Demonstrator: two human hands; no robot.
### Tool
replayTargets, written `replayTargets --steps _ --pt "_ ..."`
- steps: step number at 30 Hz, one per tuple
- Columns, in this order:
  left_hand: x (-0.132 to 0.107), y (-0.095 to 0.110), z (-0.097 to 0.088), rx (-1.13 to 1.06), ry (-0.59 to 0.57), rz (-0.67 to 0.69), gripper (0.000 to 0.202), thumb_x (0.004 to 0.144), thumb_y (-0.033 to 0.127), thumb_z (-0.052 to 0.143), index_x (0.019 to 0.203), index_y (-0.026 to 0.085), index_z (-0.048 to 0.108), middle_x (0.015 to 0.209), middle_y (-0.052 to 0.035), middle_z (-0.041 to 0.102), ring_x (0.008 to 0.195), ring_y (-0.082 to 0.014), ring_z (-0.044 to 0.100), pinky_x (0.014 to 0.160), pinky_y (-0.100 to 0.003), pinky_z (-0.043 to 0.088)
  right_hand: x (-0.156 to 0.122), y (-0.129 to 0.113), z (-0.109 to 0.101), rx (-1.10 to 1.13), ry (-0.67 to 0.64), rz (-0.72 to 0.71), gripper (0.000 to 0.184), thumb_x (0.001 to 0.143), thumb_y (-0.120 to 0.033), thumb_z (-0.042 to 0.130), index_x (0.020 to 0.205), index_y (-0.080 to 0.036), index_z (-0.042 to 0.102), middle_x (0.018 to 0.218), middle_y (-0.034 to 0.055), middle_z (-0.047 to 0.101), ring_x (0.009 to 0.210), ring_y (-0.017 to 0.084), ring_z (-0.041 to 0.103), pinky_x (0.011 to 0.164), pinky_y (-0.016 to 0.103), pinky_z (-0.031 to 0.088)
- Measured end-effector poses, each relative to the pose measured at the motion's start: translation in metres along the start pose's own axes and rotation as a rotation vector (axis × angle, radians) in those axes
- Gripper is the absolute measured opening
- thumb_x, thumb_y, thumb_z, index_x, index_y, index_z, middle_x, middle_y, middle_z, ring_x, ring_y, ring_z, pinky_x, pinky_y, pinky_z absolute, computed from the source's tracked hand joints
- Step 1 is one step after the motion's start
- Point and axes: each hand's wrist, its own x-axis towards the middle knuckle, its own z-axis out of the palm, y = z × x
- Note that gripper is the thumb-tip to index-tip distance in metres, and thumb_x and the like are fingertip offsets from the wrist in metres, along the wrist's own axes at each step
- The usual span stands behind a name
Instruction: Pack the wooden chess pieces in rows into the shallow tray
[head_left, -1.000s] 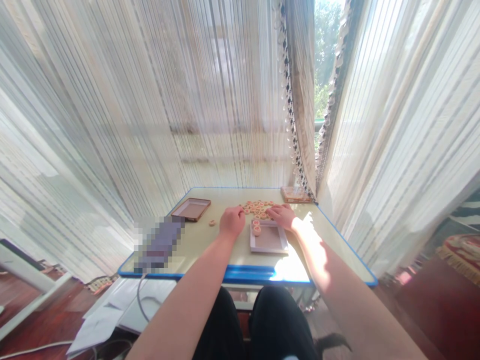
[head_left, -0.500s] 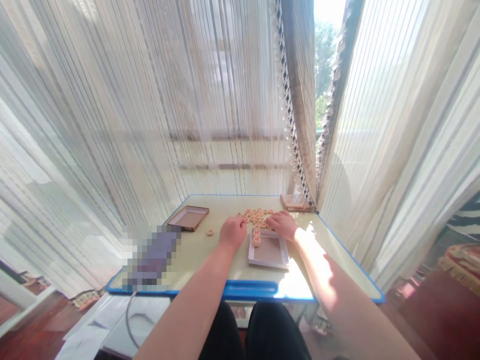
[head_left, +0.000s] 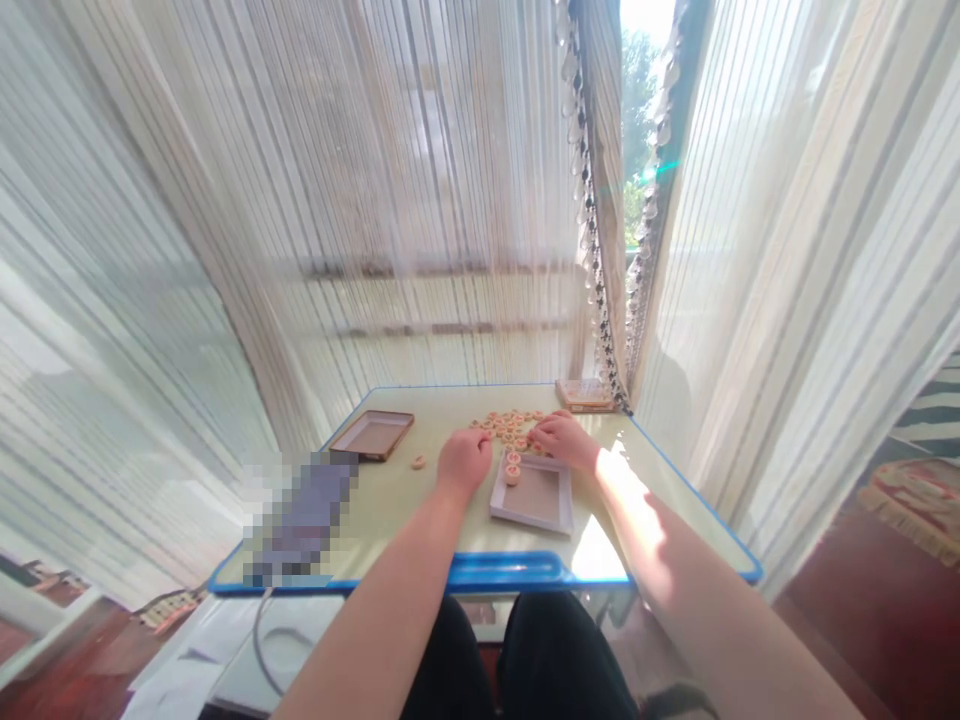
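Several round wooden xiangqi pieces with painted characters lie in a loose pile on the table. My left hand is closed at the pile's left edge, its thumb against the curled fingers; whatever they hold is hidden. At the pile's right side, my right hand reaches over some pieces with its fingers stretched out and bent slightly down. A shallow pale tray sits between my forearms. Two xiangqi pieces stand in its far left corner, one in front of the other. A single piece lies apart on the left.
A brown-rimmed box lid rests at the table's left. Nearer is a pixelated dark object with a cable. A flat box lies at the far right corner. The table has a raised blue edge; string curtains hang behind it.
The view has shifted slightly. My right hand's fingers have moved a little over the pieces and look more bent. My left hand stays closed in nearly the same place; the two pieces in the tray remain.
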Motion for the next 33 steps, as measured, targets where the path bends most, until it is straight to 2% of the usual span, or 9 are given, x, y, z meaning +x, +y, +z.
replayTargets --steps 6,13,18,21,25,29,33 --pt "-0.001 -0.001 0.0 -0.01 0.0 0.005 0.029 0.078 0.016 0.041 0.078 0.019 0.07 0.085 -0.006 0.069 0.085 -0.0181 0.06 0.079 -0.027 0.044 -0.003 -0.005 0.001 0.082 0.007 -0.044 0.03 0.084 -0.032 0.046 0.075 -0.019 0.071 0.085 0.005 0.07 0.091 0.02 0.058 0.09 0.033 0.036" --pt "0.001 -0.001 -0.001 -0.17 -0.115 0.095 0.036 0.072 0.008 0.039 0.084 0.02 0.071 0.086 -0.0022 0.07 0.09 -0.0174 0.058 0.085 -0.027 0.044 0.0 0.005 0.005 0.048 -0.01 0.063 0.027 0.082 -0.036 0.048 0.08 -0.023 0.072 0.096 0.0029 0.069 0.103 0.021 0.053 0.094 0.034 0.036" --pt "0.0 0.003 0.001 -0.317 -0.154 0.082 0.038 0.07 0.009 0.039 0.086 0.02 0.071 0.094 -0.0008 0.07 0.095 -0.0161 0.058 0.091 -0.027 0.042 -0.002 0.007 0.005 0.038 -0.031 0.122 0.034 0.084 -0.042 0.042 0.078 -0.025 0.072 0.093 0.0019 0.069 0.106 0.022 0.051 0.091 0.034 0.038" --pt "0.0 0.004 0.002 -0.323 -0.183 0.088 0.039 0.071 0.009 0.038 0.087 0.02 0.071 0.093 0.0 0.069 0.095 -0.0157 0.058 0.091 -0.027 0.042 -0.003 0.006 0.005 0.028 -0.056 0.116 0.041 0.086 -0.045 0.038 0.072 -0.025 0.071 0.092 0.0014 0.069 0.105 0.023 0.05 0.092 0.036 0.037" --pt "0.001 0.003 0.003 -0.328 -0.188 0.112 0.041 0.074 0.01 0.037 0.096 0.022 0.069 0.104 0.0016 0.067 0.103 -0.0149 0.055 0.095 -0.027 0.04 -0.002 0.005 0.004 -0.003 -0.069 0.109 0.047 0.087 -0.045 0.033 0.069 -0.025 0.071 0.094 0.0015 0.068 0.104 0.022 0.049 0.094 0.035 0.034" --pt "0.0 0.003 0.002 -0.334 -0.233 0.138 0.04 0.074 0.01 0.038 0.092 0.024 0.071 0.1 0.0029 0.068 0.101 -0.0145 0.056 0.095 -0.026 0.04 -0.003 0.004 0.003 -0.026 -0.087 0.129 0.049 0.088 -0.046 0.032 0.073 -0.024 0.072 0.099 0.0019 0.067 0.101 0.022 0.05 0.091 0.034 0.035" --pt "0.0 0.005 -0.001 -0.317 -0.197 0.105 0.04 0.073 0.01 0.038 0.089 0.024 0.072 0.095 0.0025 0.069 0.098 -0.0152 0.056 0.094 -0.026 0.04 -0.003 0.002 0.001 -0.039 -0.099 0.147 0.051 0.088 -0.048 0.03 0.075 -0.025 0.073 0.103 0.0032 0.064 0.103 0.023 0.049 0.092 0.036 0.034"
